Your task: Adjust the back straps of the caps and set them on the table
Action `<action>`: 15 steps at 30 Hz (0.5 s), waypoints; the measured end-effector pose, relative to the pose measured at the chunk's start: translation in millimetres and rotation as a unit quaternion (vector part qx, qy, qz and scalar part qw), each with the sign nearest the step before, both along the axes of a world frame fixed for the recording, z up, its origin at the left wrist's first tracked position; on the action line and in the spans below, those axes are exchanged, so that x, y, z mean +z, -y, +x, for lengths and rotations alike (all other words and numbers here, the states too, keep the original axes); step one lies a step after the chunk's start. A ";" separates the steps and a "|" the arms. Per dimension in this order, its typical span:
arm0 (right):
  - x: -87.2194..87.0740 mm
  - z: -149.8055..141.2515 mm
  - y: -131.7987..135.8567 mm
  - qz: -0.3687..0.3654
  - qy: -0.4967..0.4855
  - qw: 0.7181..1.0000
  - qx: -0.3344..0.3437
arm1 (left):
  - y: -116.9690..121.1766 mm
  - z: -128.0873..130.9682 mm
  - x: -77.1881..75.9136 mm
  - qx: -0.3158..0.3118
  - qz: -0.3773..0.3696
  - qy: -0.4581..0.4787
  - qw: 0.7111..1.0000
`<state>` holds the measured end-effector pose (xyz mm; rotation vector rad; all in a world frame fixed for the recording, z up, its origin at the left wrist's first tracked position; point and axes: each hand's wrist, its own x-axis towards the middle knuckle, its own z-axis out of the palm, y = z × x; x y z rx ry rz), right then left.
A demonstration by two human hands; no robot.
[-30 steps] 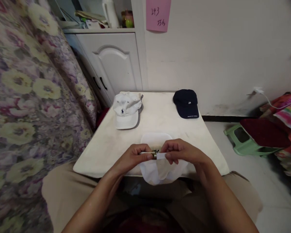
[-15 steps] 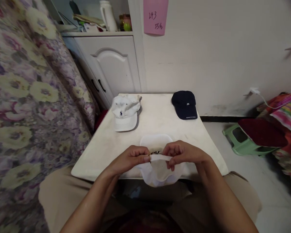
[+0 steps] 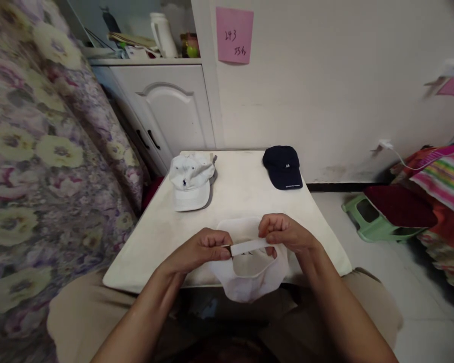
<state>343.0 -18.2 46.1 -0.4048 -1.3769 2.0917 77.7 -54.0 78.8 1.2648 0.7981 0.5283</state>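
A white baseball cap (image 3: 249,285) is between my hands at the near edge of the table, its strap side facing me. Across its back opening runs a white strap (image 3: 248,246). My left hand (image 3: 208,247) pinches the strap's left end, where a small dark buckle (image 3: 228,249) shows at the fingertips. The right end is gripped between thumb and fingers of my right hand (image 3: 283,233). Farther back lie a white cap with a small dark logo (image 3: 191,181) on the left and a navy cap (image 3: 282,167) on the right.
The cream-covered table (image 3: 144,252) stands against the wall. A floral curtain (image 3: 41,176) hangs close on the left, beside a white cabinet (image 3: 170,106). On the right a green stool (image 3: 371,214) with a dark red top sits on the floor. A pink note (image 3: 234,35) is stuck up ahead.
My right hand has moved slightly up and right, and more of the strap shows between my hands. The cap's opening is turned more toward me. The view has shifted a little.
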 end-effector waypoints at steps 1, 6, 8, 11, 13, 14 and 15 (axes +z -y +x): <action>1.8 0.1 0.4 -0.001 0.000 1.000 -0.008 | -0.6 0.8 -0.1 0.003 0.004 0.003 1.000; 5.2 2.5 1.0 -0.002 0.001 0.999 -0.032 | -2.1 5.6 0.8 0.002 0.002 0.008 1.000; 4.0 3.1 1.2 -0.007 -0.003 0.999 -0.039 | -2.2 7.4 4.4 -0.032 -0.007 0.006 0.999; 2.6 3.7 1.5 -0.009 -0.011 0.999 -0.046 | -2.3 9.1 11.2 -0.100 -0.014 -0.006 0.995; 3.3 4.9 1.4 -0.003 -0.012 0.999 -0.043 | -2.8 9.3 14.6 -0.097 -0.009 0.000 0.995; 4.0 6.1 1.1 0.002 -0.010 0.999 -0.037 | -3.2 9.0 15.8 -0.084 -0.007 0.008 0.996; 4.9 7.7 0.5 0.009 -0.006 1.000 -0.029 | -3.8 8.7 16.9 -0.068 -0.006 0.018 0.997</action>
